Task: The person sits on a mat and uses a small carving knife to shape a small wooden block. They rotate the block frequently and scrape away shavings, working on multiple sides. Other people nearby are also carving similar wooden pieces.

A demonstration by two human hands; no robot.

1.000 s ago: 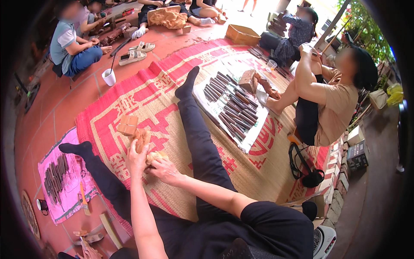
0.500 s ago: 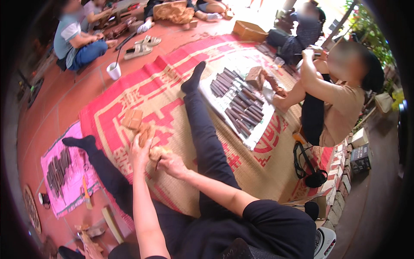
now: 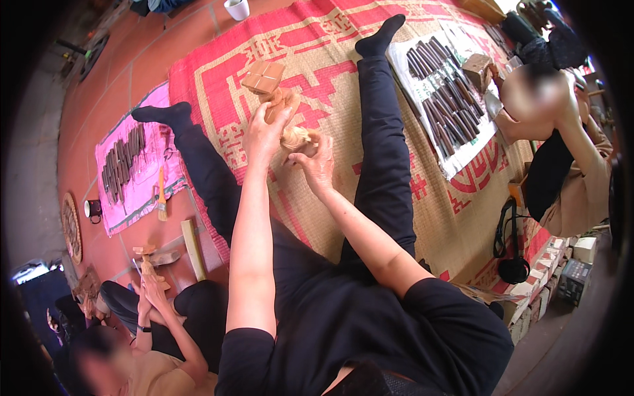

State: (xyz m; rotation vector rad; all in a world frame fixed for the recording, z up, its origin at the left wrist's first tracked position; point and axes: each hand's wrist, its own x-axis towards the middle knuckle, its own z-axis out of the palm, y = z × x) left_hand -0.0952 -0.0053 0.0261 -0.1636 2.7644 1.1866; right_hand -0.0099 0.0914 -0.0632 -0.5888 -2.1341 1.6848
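Note:
My left hand is closed around a brown wooden carving, held above the mat between my outstretched legs. A squared block base forms its far end, while the near end is a paler rounded part. My right hand is curled beside that pale end, thumb and fingers close against it. Whether a slim tool sits in those right fingers is hidden.
Dark-handled carving tools lie in rows on a white cloth at right; more tools rest on a pink cloth at left, near a brush. A co-worker sits at right, another at lower left. A mug stands left.
The view has swung down and left, so the mat and hands appear higher and further right. A dark slim tool showed at my right hand before; now I cannot make it out.

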